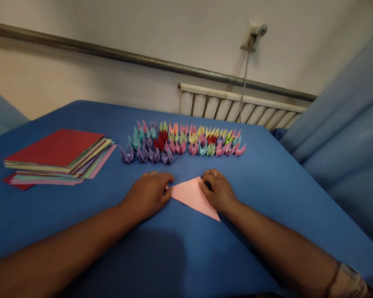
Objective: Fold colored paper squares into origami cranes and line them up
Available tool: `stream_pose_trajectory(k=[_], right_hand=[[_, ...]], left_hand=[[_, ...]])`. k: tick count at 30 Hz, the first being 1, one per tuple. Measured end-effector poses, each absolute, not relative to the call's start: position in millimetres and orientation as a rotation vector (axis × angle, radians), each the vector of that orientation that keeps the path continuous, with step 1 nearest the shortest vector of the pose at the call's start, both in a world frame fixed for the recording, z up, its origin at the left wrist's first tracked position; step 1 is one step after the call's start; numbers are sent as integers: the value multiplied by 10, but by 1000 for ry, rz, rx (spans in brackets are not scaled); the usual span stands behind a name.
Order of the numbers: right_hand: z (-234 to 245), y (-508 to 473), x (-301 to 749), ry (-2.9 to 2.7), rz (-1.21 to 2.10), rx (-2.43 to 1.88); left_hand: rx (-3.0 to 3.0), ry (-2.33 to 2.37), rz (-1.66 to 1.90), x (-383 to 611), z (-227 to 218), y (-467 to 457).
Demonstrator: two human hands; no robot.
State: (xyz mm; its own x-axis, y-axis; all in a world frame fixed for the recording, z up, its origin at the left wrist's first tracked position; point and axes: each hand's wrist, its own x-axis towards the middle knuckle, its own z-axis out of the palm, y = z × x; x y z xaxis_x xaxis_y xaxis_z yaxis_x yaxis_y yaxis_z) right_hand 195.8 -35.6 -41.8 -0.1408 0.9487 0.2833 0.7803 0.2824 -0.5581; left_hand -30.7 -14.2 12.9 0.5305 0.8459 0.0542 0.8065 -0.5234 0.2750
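A folded sheet of pink origami paper (191, 194) lies on the blue table between my hands, one of its points toward me on the right. My left hand (152, 191) pinches its narrow left corner between thumb and fingers. At the right edge, my right hand (218, 188) has its fingers curled in and closed on the paper. The fingertips of my right hand are partly hidden behind the thumb. Just beyond both hands stand rows of small folded paper cranes (183, 140) in purple, pink, teal, red, yellow and green.
A stack of coloured paper sheets (56, 149), red on top, lies at the left of the blue-covered table (255, 248). Behind the table are a metal rail (143, 60), a white radiator (224, 99) and a wall socket with a cord (251, 37). Blue curtain (345, 136) hangs at right.
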Motion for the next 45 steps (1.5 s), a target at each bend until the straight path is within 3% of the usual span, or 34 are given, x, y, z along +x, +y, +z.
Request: stream_pose_trajectory(k=[3,6,10,17,24,30,45], right_hand=[[-387,-370,1952,-2016,337,-1585],[-378,-382,1962,-2067,297,-1601],[-372,-415,1958,-2148,179,-1640],[-349,-458,1925,-2208,49,-1702],[-348,-364,1964,-2214,164,-1680],[-369,-270,2054,-2255,264,-1547],[-388,-213,2131,-2189,427,-1454]], left_hand=[[2740,1141,383,-201,42,-299],[2752,808,213,-124,-90,-505],[2678,692,34,-175,-150,-662],[2735,926,-70,-567,-38,-569],[2835,1367,111,-710,-176,-477],[2878,846,21,-214,-137,-699],[2598,367,71,407,-54,-987]])
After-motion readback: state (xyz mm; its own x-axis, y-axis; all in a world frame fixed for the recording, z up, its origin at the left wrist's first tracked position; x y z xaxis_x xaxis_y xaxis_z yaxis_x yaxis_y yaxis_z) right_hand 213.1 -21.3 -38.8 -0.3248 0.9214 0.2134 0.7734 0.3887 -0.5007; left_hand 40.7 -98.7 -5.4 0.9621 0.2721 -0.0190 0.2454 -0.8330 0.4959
